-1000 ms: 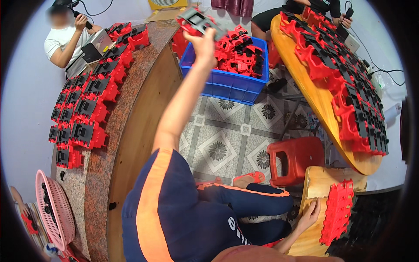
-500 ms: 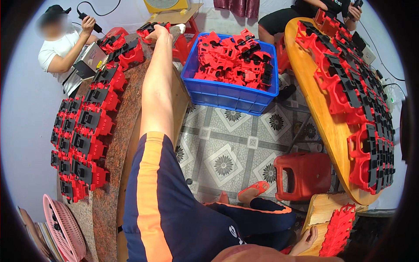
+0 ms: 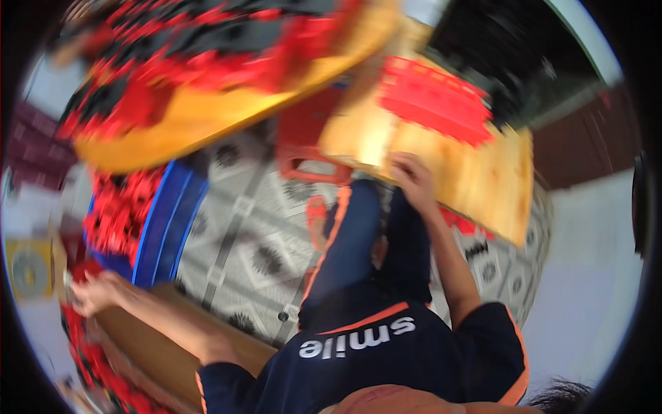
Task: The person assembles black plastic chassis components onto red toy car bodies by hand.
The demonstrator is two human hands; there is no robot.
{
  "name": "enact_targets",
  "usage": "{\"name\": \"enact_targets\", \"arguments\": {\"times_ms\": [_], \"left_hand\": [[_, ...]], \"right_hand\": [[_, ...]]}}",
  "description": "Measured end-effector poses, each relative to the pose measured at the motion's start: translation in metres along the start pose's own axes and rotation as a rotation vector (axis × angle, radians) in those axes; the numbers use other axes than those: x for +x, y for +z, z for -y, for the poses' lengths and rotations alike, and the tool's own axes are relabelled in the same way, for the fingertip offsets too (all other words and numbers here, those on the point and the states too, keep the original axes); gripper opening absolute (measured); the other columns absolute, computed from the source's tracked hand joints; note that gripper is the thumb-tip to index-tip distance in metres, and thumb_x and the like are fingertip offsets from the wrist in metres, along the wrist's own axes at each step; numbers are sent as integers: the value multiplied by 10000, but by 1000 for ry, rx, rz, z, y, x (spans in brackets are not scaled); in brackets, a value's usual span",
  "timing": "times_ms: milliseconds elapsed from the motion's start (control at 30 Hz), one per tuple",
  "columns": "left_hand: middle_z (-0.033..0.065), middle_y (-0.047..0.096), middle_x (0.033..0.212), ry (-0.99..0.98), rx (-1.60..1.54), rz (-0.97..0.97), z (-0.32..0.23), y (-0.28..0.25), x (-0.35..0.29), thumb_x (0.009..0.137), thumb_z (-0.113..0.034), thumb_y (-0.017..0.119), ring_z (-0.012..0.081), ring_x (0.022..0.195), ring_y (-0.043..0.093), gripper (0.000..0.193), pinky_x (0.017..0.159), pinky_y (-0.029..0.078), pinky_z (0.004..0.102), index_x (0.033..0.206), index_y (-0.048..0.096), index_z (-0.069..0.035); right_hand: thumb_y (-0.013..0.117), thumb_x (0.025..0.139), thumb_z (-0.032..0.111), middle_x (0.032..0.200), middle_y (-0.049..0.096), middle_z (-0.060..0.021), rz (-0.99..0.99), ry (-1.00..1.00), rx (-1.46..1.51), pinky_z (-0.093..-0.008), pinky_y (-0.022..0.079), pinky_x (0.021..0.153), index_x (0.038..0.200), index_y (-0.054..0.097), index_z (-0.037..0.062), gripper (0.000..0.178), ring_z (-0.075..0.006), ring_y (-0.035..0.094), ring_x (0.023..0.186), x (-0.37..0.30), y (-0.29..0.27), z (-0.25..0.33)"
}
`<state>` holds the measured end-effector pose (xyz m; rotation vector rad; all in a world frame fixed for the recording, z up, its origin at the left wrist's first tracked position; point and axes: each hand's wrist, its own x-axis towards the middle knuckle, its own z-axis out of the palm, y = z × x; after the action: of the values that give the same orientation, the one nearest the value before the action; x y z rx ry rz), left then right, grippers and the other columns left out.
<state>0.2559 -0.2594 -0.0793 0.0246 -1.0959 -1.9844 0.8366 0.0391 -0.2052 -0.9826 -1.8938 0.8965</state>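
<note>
View now rightward, blue crate [image 3: 165, 224] between left hand [image 3: 98, 292] and stool [image 3: 299, 131], fingers' state unclear

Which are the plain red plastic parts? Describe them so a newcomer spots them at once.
Find the light wooden tabletop at upper right, with the right hand at its edge. Just above that hand in the picture lies a close-set group of red plastic parts. They look red throughout, unlike the red-and-black assemblies on the neighbouring round-ended table.
</note>
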Motion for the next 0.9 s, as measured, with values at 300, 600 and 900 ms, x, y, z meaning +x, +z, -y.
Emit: {"name": "enact_targets", "arguments": {"times_ms": [300,600,900], "left_hand": [[134,554,1276,88,-259,1688,-208,-49,-452,821,-42,656,308,1264,465,392,1071,328,409,1206,584,-37],[50,478,1422,926,-279,1874,-243,-7,-657,865,-334,658,325,1318,419,550,1054,305,546,1389,493,-355],[54,513,1392,951,-295,1864,-245,-11,-670,852,-266,674,282,1292,454,465,1007,345,500,1303,561,-254]], "right_hand": [[668,905,132,919,656,-105,-918,-59,-260,-322,505,833,1075,644,-44,245,-215,644,908,2,-95,3],[665,916,120,1025,684,-43,-518,286,119,-244,476,835,1143,641,-14,265,-89,601,922,21,-197,-68],[662,890,135,905,712,-94,-664,216,-218,-302,504,713,1080,668,63,203,-160,650,778,11,-205,-65]]}}
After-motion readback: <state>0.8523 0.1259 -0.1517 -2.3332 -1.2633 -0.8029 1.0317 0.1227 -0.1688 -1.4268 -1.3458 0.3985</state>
